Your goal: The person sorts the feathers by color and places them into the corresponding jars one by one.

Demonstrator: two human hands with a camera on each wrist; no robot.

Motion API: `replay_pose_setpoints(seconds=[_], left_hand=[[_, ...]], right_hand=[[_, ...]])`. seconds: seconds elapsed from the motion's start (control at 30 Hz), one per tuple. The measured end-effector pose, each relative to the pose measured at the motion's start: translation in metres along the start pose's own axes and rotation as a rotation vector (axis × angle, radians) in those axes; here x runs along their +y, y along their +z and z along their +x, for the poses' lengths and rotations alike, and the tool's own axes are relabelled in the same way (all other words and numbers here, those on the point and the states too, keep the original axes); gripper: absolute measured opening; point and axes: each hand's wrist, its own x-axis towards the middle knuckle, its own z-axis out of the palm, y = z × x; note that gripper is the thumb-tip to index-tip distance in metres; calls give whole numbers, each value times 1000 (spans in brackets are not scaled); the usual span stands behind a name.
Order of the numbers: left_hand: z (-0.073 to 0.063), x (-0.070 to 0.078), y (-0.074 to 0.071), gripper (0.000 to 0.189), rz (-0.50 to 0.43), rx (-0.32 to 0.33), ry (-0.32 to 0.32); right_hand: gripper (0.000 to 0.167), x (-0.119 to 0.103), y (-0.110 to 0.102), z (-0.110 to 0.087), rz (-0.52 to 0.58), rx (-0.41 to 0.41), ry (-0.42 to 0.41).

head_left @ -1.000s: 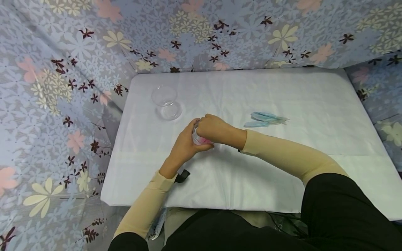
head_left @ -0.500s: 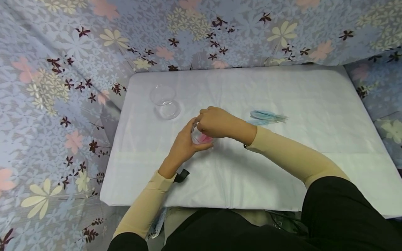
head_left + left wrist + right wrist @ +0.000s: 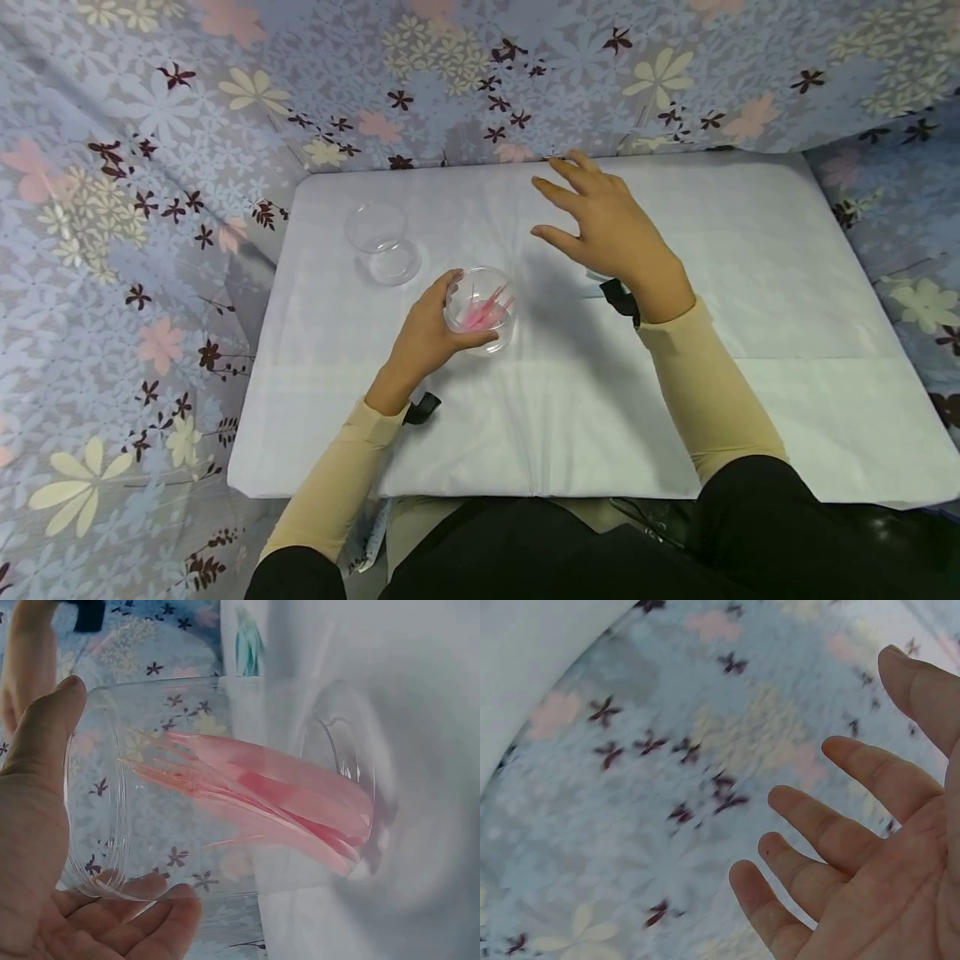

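The right hand, now spread and holding nothing, has withdrawn toward two o'clock from the transparent cup, leaving the pink feathers inside; the left hand grips its rim.

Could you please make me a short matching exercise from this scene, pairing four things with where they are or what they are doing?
Things:
1. Pink feathers
2. Right hand
3. Far cup
4. Left hand

Places or states:
A. Gripping a clear cup
B. On the white table, touched by no hand
C. Inside the gripped clear cup
D. Raised and spread, holding nothing

Right pairs: 1-C, 2-D, 3-B, 4-A.
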Motion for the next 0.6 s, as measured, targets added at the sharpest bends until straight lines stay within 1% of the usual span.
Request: replay_pose_setpoints(seconds=[0.1, 0.2, 0.3, 0.4, 0.47, 0.6], left_hand=[[10, 1, -1, 109, 17, 27, -1], [25, 1, -3, 108, 51, 48, -12], [41, 2, -6, 108, 70, 62, -16], [58, 5, -9, 109, 72, 71, -11], [69, 6, -12, 110, 75, 76, -10], [83, 7, -18, 111, 91, 98, -40]], right_hand=[[66, 11, 3, -12, 37, -18, 67], [66, 17, 13, -25, 82, -24, 116], [66, 23, 24, -44, 137, -25, 185], [66, 30, 30, -65, 177, -14, 264], [66, 33, 30, -77, 193, 7, 301], [63, 38, 26, -96, 225, 53, 333]])
